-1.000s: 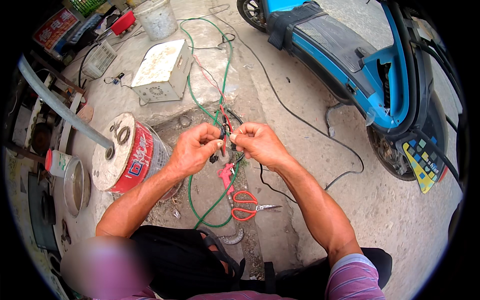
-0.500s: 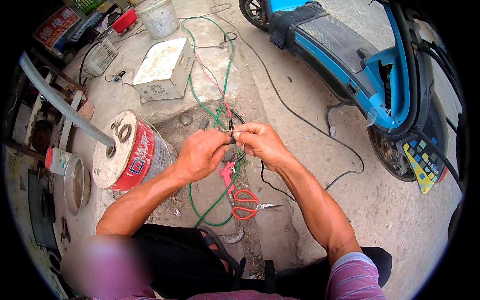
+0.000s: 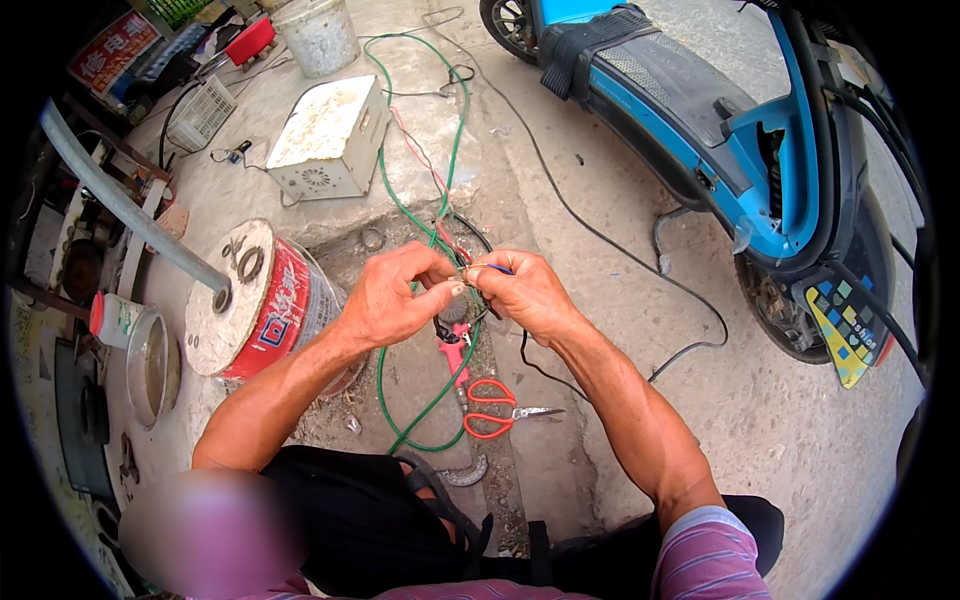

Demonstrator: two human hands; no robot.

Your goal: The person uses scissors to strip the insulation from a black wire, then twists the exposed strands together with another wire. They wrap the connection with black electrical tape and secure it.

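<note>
Over the ground in front of me, both hands work close together on thin electrical wires. My right hand (image 3: 525,292) pinches a wire between thumb and fingers, and a short blue wire (image 3: 496,267) shows across its fingertips. My left hand (image 3: 400,295) has its thumb and bent fingers closed at the bare-looking wire ends, which its fingertips partly hide. Red wires (image 3: 443,232) and a black cable (image 3: 472,230) run up to my hands from behind. Below them lie a pink trigger-handled tool (image 3: 455,362) and red-handled scissors (image 3: 489,409), blades pointing right.
A green hose or cable (image 3: 381,390) loops around the work spot. To the left stands a red and white drum (image 3: 270,310) with a metal pole; behind it is a white metal box (image 3: 325,135). A blue electric scooter (image 3: 690,120) stands at right, with a black cable (image 3: 600,250) nearby.
My left hand has turned and loosened slightly, its thumb showing more. The right hand has shifted a little, and the blue wire now shows over its fingers. The red wires sit lower, less upright.
</note>
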